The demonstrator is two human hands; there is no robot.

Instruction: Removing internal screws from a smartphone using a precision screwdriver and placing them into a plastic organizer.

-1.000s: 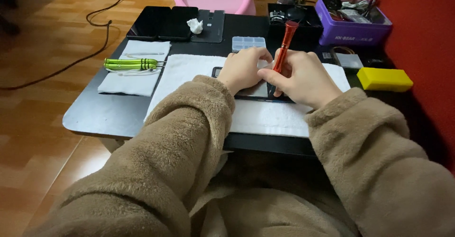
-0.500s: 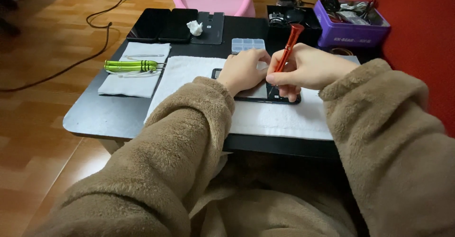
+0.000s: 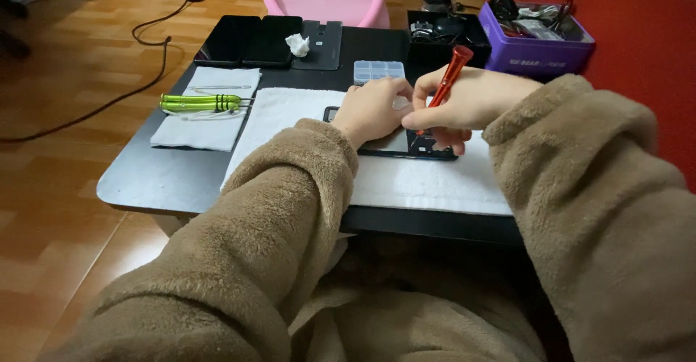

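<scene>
While a black table (image 3: pixel 167 177) carries a white towel (image 3: pixel 420 184) at its centre, a dark phone (image 3: pixel 395 146) lies flat on that towel. Curled loosely, the left hand (image 3: pixel 373 110) presses on the phone, gripping nothing, and at its 3 o'clock the right hand (image 3: pixel 471 101) pinches a red screwdriver (image 3: pixel 444 86), tip down on the phone. Green-handled tools (image 3: pixel 203 102) rest at 9 o'clock, well apart.

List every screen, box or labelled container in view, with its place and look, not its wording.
Two dark phones: far left of the table, side by side, screens black.
Phone: on the white towel, under both hands.
Purple box: far right, pale lettering on front.
Clear compartment case: behind the hands.
</scene>
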